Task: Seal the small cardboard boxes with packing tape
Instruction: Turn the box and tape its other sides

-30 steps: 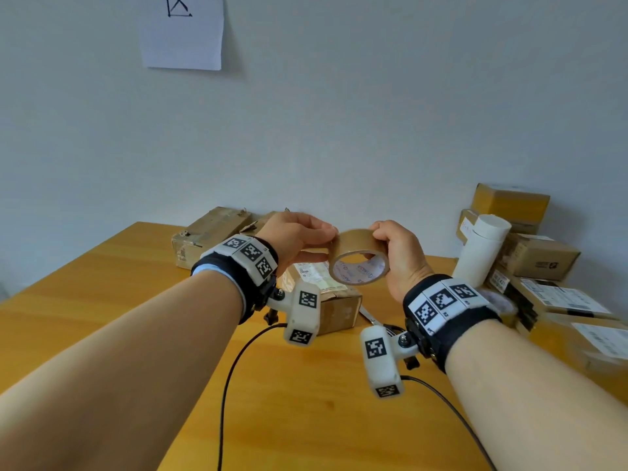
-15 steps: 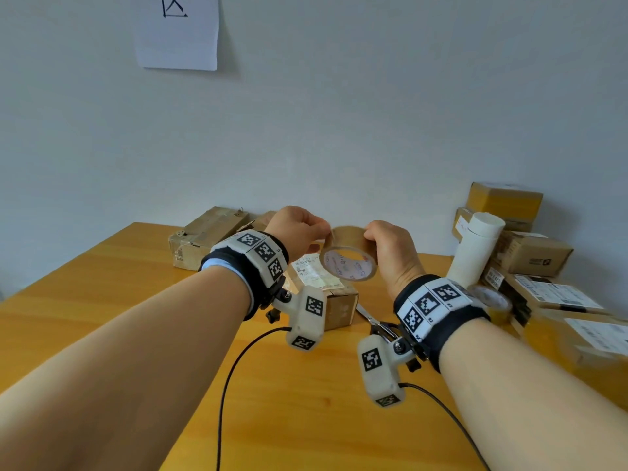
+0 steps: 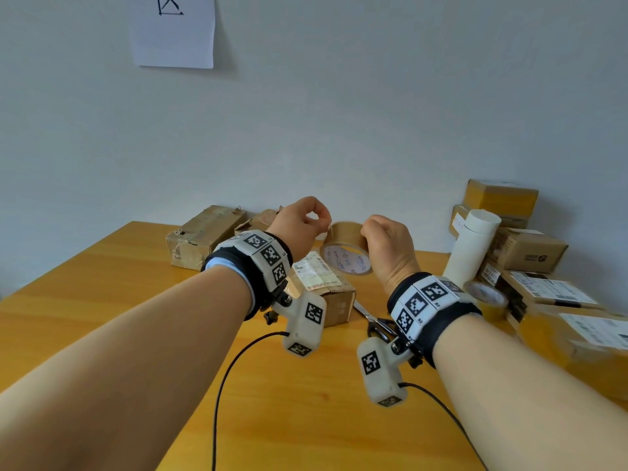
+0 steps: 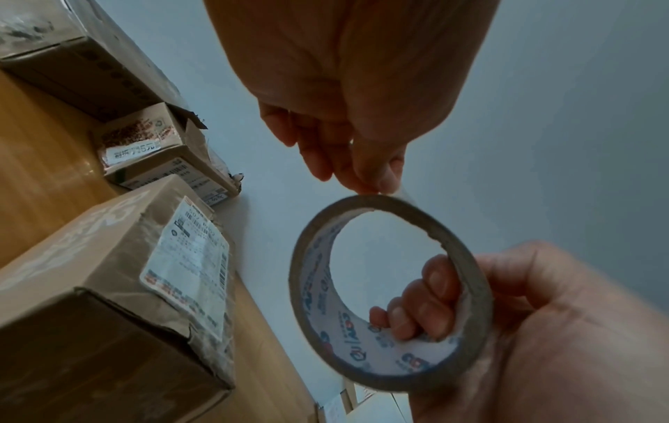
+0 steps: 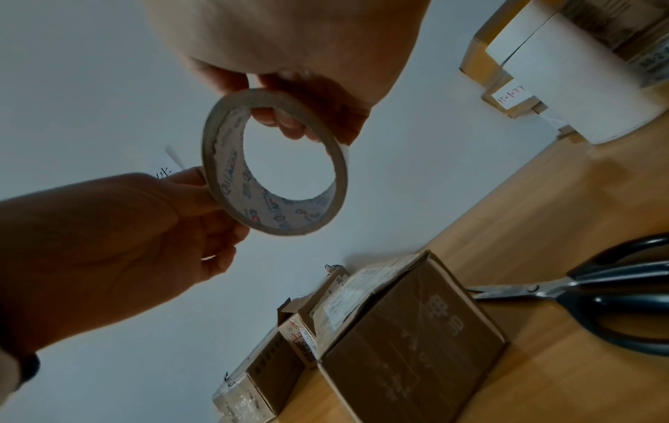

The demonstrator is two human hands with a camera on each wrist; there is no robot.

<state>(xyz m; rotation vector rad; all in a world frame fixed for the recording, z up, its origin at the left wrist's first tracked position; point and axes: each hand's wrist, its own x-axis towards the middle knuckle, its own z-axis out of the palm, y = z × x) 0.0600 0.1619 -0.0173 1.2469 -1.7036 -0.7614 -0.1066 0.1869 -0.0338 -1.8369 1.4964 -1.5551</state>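
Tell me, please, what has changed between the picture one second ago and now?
The left hand rose a little and changed its grip: it was closed on the side of the tape roll, and now its fingertips pinch at the outer edge. The right hand still holds the roll through its core. The box and scissors on the table did not move.

Right hand [image 5: 289, 57] gripping tape roll [image 5: 336, 171] with fingers [image 5: 286, 123] through its core, left hand [image 5: 119, 243] pinching its far edge, cardboard box [image 5: 409, 343] and scissors [image 5: 597, 292] below on table [image 5: 543, 200]
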